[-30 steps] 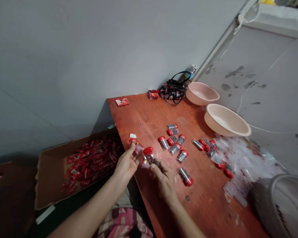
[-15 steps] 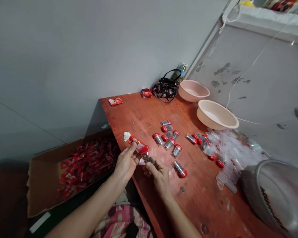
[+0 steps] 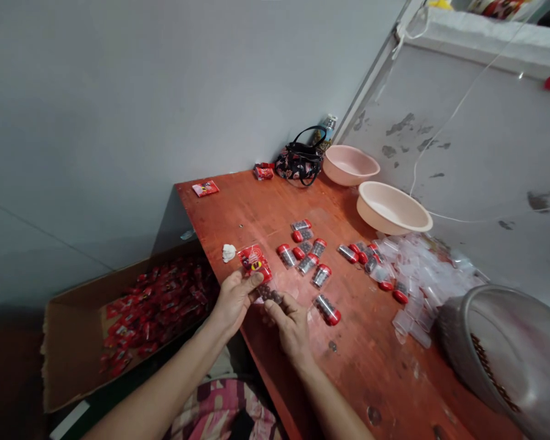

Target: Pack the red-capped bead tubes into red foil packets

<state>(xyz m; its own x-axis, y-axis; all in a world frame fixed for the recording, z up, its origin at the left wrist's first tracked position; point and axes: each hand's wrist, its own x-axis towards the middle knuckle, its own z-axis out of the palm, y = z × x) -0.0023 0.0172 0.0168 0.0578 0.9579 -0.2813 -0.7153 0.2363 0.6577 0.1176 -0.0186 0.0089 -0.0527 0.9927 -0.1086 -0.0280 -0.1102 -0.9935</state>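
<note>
My left hand (image 3: 233, 300) pinches a red printed packet (image 3: 255, 260) between thumb and fingers, its printed face turned up. My right hand (image 3: 292, 322) is closed on a clear plastic tube (image 3: 269, 294) of round brown chocolate balls. The tube's far end meets the packet's lower edge; whether it is inside the packet I cannot tell. Both hands are over the near left edge of the red table (image 3: 362, 342). Right of them lies a filled tube with a red cap (image 3: 327, 310), and several more such tubes (image 3: 308, 264) are grouped beyond.
A cardboard box (image 3: 73, 342) of red packets stands lower left. Empty clear tubes (image 3: 421, 263) are piled at right, beside a metal pot (image 3: 467, 342) holding brown balls. Two basins (image 3: 394, 208), a handbag (image 3: 297, 164) and a flask (image 3: 329, 125) stand at the back. A white crumpled scrap (image 3: 228, 252) lies near the packet.
The red packet in my left hand has turned from a narrow, edge-on look to flat and facing up. It now covers the held tube's red cap. The view has shifted slightly.
</note>
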